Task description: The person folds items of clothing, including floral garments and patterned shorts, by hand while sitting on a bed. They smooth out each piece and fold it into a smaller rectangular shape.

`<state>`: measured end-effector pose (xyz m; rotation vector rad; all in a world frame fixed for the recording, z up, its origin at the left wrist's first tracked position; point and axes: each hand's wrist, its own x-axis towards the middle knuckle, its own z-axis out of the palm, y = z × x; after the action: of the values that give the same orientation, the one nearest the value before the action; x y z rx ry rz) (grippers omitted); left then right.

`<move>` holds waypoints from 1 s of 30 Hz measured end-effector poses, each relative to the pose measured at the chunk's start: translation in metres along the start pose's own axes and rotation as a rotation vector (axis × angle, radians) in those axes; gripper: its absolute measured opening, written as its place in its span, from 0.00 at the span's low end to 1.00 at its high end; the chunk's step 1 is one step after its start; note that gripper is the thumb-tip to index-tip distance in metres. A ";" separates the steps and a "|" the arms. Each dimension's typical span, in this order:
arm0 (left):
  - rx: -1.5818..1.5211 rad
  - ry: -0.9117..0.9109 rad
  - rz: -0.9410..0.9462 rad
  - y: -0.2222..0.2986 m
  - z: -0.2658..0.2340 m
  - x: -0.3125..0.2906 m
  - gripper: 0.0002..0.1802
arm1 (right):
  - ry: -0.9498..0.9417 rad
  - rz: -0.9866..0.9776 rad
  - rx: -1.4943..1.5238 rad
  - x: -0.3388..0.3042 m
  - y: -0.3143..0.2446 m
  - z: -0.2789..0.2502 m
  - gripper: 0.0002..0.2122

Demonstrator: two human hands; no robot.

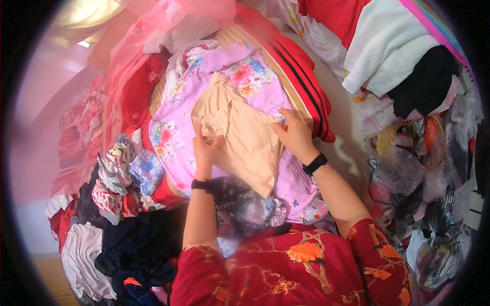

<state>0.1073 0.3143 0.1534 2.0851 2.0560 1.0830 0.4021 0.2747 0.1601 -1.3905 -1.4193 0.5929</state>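
Note:
A smooth beige garment (242,130), its exact kind unclear, lies spread and slightly creased on a lilac floral cloth (176,109). My left hand (208,152) is closed on its left edge, with thumb and fingers gathering the fabric. At the opposite edge, my right hand (297,133) pinches the beige cloth between thumb and fingertips. Both wrists carry dark bands. One corner of the garment points away from me, while another hangs toward my lap. The tips of some fingers are hidden in the folds.
Crumpled clothes (115,178) and a dark garment pile (135,245) lie at the left. Sheer pink netting (122,76) drapes over the far left. To the right are a white towel (385,48), a black cloth (423,81), plastic bags (403,173) and a woven basket (390,137).

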 end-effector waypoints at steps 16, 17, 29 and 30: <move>-1.266 -0.271 -0.413 -0.001 -0.042 0.189 0.13 | -0.345 -0.427 0.082 -0.064 -0.028 -0.012 0.03; -1.199 -0.206 -0.326 0.008 -0.038 0.200 0.14 | -0.322 -0.291 0.167 -0.060 -0.025 -0.013 0.04; -0.704 -0.492 -0.286 0.111 0.021 0.054 0.11 | 0.022 0.205 0.424 -0.028 0.016 0.003 0.05; -0.750 -0.526 -0.343 0.116 0.023 0.037 0.11 | 0.029 0.209 0.443 -0.026 0.014 0.004 0.06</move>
<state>0.2150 0.3420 0.2070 1.3833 1.3800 0.9133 0.3997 0.2548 0.1381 -1.1872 -1.0424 0.9547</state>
